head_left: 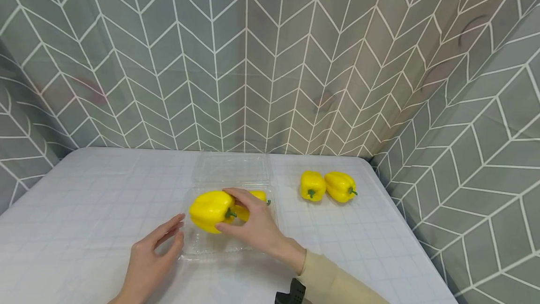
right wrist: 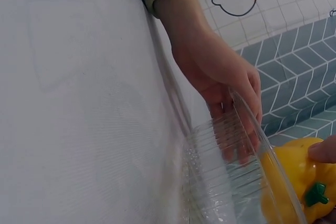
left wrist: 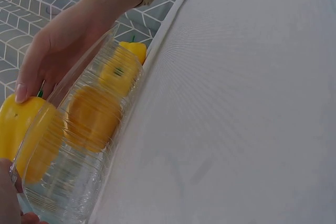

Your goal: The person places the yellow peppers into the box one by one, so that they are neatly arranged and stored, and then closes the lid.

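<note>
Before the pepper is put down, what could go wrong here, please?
1. The right grip holds the shiny yellow pepper only near its stem end, so it might slip or tip.
2. Another pepper lies in the clear container, so lowering this one could knock against it.
3. The container's wall looks thin; if the pepper or the left grip, right by its left edge, pushes it, it may bend or slide.
</note>
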The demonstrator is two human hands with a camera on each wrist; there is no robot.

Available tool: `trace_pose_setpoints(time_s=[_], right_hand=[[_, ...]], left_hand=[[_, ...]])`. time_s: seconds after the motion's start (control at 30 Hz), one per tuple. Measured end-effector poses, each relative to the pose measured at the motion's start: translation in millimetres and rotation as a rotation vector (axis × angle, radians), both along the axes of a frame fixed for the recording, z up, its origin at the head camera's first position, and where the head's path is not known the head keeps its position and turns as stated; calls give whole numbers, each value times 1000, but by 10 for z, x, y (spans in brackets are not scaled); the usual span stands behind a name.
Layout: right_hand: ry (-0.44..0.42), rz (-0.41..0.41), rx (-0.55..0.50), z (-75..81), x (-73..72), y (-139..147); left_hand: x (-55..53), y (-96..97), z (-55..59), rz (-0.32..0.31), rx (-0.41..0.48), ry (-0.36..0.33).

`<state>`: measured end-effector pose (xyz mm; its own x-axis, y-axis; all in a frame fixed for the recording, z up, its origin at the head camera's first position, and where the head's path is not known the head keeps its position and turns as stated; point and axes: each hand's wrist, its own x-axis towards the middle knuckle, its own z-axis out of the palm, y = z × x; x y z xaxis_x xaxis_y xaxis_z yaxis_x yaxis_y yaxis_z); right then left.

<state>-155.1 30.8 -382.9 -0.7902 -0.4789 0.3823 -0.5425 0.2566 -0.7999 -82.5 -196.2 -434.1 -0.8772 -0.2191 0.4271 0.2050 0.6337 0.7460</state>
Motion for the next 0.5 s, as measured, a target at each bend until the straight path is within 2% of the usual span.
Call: trace_pose_setpoints(time_s=[0.27,0.5], right_hand=[[13,-6,32,-20,-23,-41],[53,-45,136,-33,-38,-51]], left_hand=[[3,-3,-8,-3,-5,2],[-2,-11,0,-4,-6,28]])
